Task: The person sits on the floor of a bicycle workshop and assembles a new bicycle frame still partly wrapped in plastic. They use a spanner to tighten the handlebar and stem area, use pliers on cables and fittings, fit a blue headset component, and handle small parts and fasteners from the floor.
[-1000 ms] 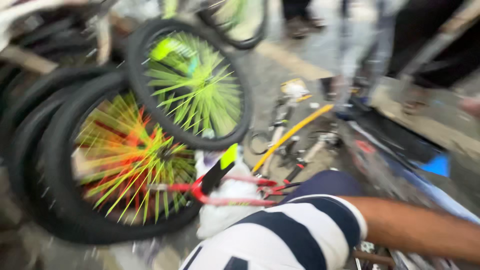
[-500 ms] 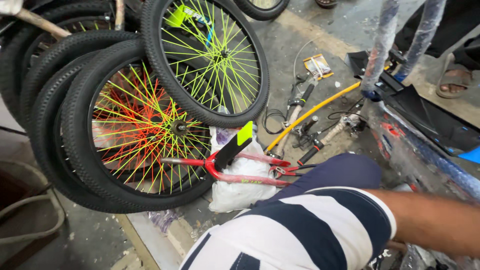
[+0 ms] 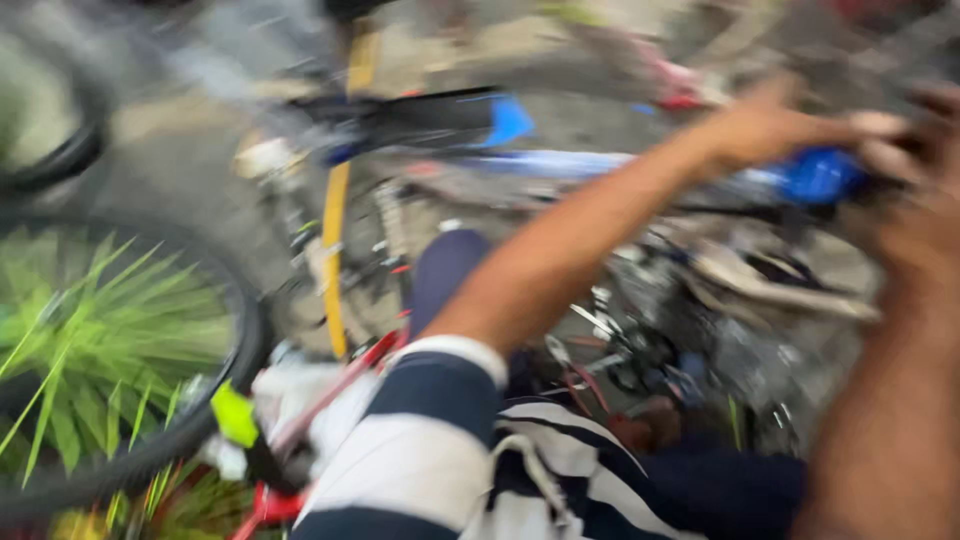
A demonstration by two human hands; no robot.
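View has swung right since the earlier frame; the wheel [image 3: 110, 360] now sits lower left. Heavy blur. My left hand [image 3: 775, 125], upper right, reaches to a blue part [image 3: 815, 175] on the bike frame [image 3: 560, 165]; its fingers seem curled at it, but I cannot tell the grip. My right hand [image 3: 920, 210], right edge, touches near the same part; its spread is unclear. Yellow bar [image 3: 335, 250] left of centre.

Motion blur smears both hands at the blue frame tube [image 3: 815, 175], hiding their grip.
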